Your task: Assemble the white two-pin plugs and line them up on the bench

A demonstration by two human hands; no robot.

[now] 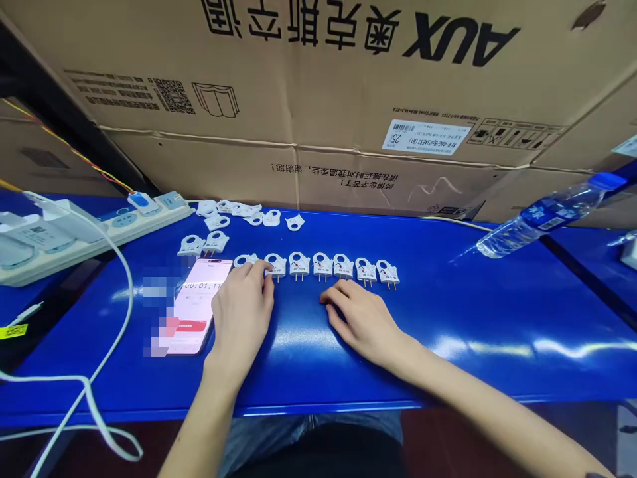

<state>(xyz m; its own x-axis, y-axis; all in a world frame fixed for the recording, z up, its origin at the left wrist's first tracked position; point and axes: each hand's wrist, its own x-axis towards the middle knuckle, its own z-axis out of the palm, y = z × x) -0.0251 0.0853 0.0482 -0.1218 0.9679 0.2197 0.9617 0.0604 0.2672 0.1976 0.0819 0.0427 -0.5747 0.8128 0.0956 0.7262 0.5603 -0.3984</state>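
A row of several white two-pin plug pieces [322, 265], each with a round hole at the top, stands across the blue table with pins toward me. My left hand [243, 305] is at the row's left end, its fingers bent and closed at the left edge of one plug piece [277, 265]. Those fingers partly cover the leftmost plug piece [245, 259]. My right hand [361, 322] rests on the table just below the row's middle, fingers loosely curled and apart, with nothing visible in them. Beside my left hand lies a phone [199, 302] with a running timer.
More white pieces [271, 218] lie loose behind the row, and two more [191, 245] sit above the phone. A power strip [124, 222] and white cable [127, 292] occupy the left. A water bottle [542, 216] is at right, before a large cardboard box [338, 86].
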